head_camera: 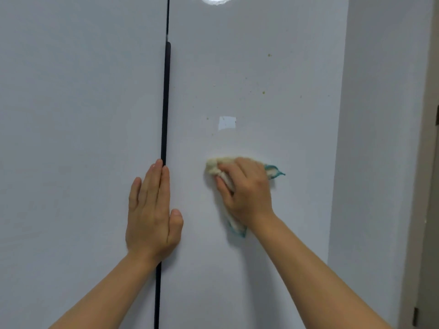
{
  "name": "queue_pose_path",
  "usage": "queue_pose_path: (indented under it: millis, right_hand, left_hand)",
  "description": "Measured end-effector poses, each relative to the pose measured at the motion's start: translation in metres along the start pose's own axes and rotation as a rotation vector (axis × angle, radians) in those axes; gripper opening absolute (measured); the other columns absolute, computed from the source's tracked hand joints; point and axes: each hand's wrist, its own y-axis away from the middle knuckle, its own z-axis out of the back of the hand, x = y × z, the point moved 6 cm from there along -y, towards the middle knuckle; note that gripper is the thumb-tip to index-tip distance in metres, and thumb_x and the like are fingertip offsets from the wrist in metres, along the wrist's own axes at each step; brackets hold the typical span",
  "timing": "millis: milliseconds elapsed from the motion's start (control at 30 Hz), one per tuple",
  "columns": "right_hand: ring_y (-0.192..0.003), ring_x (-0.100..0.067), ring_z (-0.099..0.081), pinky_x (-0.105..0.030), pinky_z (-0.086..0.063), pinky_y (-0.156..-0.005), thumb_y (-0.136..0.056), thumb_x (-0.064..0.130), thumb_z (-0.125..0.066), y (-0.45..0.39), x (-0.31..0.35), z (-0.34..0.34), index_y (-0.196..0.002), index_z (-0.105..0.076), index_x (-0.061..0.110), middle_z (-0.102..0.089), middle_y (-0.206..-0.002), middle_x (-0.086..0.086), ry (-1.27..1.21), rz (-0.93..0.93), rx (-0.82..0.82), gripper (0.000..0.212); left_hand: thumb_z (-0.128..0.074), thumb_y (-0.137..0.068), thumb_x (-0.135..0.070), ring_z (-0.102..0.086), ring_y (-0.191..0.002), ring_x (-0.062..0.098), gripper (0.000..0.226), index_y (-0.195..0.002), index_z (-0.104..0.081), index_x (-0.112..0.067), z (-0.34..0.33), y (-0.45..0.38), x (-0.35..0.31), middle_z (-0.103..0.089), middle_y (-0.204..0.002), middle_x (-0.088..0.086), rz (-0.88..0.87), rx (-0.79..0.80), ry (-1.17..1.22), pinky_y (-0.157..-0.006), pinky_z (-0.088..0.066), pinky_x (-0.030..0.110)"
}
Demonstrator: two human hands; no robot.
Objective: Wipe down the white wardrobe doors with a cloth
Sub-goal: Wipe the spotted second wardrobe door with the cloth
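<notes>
Two white wardrobe doors [237, 269] meet at a black vertical seam [164, 115]. Flat on the seam lies the left hand [152, 217]. On the right door, a cream cloth [219, 168] sits under the right hand [247, 188]; yellowish specks [263, 92] lie at its 12 o'clock

I see my right hand [247, 188] gripping a bunched cream cloth with teal edging [215, 167] against the right white wardrobe door [261, 79], below small yellowish specks [263, 92]. My left hand [152, 214] lies flat, fingers [154, 176] straight, across the black vertical gap [165, 103] beside the left white door [71, 115].
</notes>
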Motion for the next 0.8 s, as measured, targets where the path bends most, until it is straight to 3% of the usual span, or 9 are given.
queue_pose_path:
  millis: [133,200,300,433,600,800]
  right_hand:
    - [-0.077,-0.028,-0.058,-0.045,-0.043,-0.073,-0.095,0.022,-0.066,-0.063,-0.034,0.001,-0.09,-0.065,0.01,-0.063,-0.086,-0.006,0.057,-0.284,-0.186,0.013]
    - [-0.077,-0.028,-0.057,-0.046,-0.043,-0.074,-0.094,0.021,-0.067,-0.072,-0.031,-0.002,-0.089,-0.064,0.009,-0.062,-0.086,-0.007,0.045,-0.31,-0.219,0.014]
    - [-0.083,-0.031,-0.058,-0.044,-0.044,-0.077,-0.095,0.019,-0.068,-0.052,0.004,-0.009,-0.097,-0.071,0.008,-0.064,-0.091,-0.01,-0.045,-0.089,-0.091,0.012]
    - [-0.078,-0.029,-0.057,-0.041,-0.042,-0.07,-0.098,0.023,-0.068,-0.026,0.035,-0.017,-0.096,-0.075,0.01,-0.064,-0.087,-0.007,-0.027,0.174,0.09,0.016]
    - [-0.075,-0.029,-0.056,-0.043,-0.043,-0.067,-0.096,0.025,-0.065,-0.115,0.024,-0.027,-0.099,-0.073,0.011,-0.061,-0.086,-0.007,0.037,0.012,-0.084,0.017]
    - [-0.077,-0.03,-0.055,-0.044,-0.045,-0.068,-0.093,0.016,-0.065,-0.15,0.037,-0.041,-0.1,-0.072,0.01,-0.06,-0.089,-0.008,0.003,0.067,-0.051,0.011]
  left_hand:
    - [-0.032,-0.084,-0.022,-0.021,-0.156,0.027,0.076,-0.156,-0.028,0.003,0.001,0.0,0.001,-0.023,-0.167,0.015,0.01,-0.018,0.018,-0.126,-0.016,0.052]
    - [-0.033,-0.085,-0.024,-0.025,-0.154,0.029,0.076,-0.156,-0.03,0.002,0.004,0.0,0.003,-0.026,-0.166,0.015,0.062,-0.058,0.048,-0.125,-0.018,0.047]
    - [-0.032,-0.085,-0.025,-0.027,-0.151,0.032,0.075,-0.155,-0.033,0.001,0.009,0.001,0.01,-0.028,-0.165,0.015,0.151,-0.112,0.092,-0.122,-0.018,0.041]
    - [-0.032,-0.085,-0.022,-0.029,-0.151,0.031,0.072,-0.153,-0.04,-0.002,0.01,0.002,0.009,-0.031,-0.165,0.013,0.135,-0.112,0.062,-0.121,-0.019,0.043]
    - [-0.034,-0.082,-0.02,-0.027,-0.153,0.027,0.074,-0.154,-0.039,-0.003,0.01,0.002,0.009,-0.031,-0.165,0.01,0.133,-0.09,0.079,-0.121,-0.024,0.047]
    - [-0.034,-0.08,-0.021,-0.026,-0.154,0.027,0.076,-0.153,-0.039,-0.001,0.01,0.001,0.01,-0.031,-0.165,0.01,0.131,-0.075,0.084,-0.121,-0.025,0.05]
